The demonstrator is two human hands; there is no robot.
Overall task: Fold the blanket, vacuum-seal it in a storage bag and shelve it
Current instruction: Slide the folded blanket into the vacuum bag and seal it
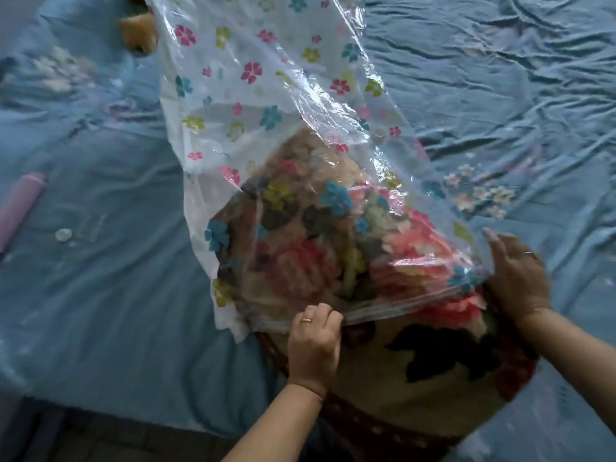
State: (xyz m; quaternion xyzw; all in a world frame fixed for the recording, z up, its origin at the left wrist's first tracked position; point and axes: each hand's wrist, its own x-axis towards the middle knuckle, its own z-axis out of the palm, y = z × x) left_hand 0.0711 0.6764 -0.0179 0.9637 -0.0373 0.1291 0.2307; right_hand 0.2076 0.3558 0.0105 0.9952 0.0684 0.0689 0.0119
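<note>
A folded cream blanket point(416, 371) with red and dark flowers lies on the bed, its far half inside a clear storage bag point(266, 95) printed with small coloured flowers. The bag's closed end rises toward the top of the view. My left hand point(315, 341) is fisted on the bag's open rim at the blanket's near left. At the right side, my right hand point(516, 278) grips the same rim, fingers spread over the plastic. The bag's round white valve point(380, 135) shows through the plastic.
A blue wrinkled bedsheet point(500, 78) with pale flower prints covers the bed. A pink cylinder point(20, 208) lies at the left edge, with a small white cap point(63, 234) beside it. An orange plush object point(140, 31) sits at the top left. Floor shows bottom left.
</note>
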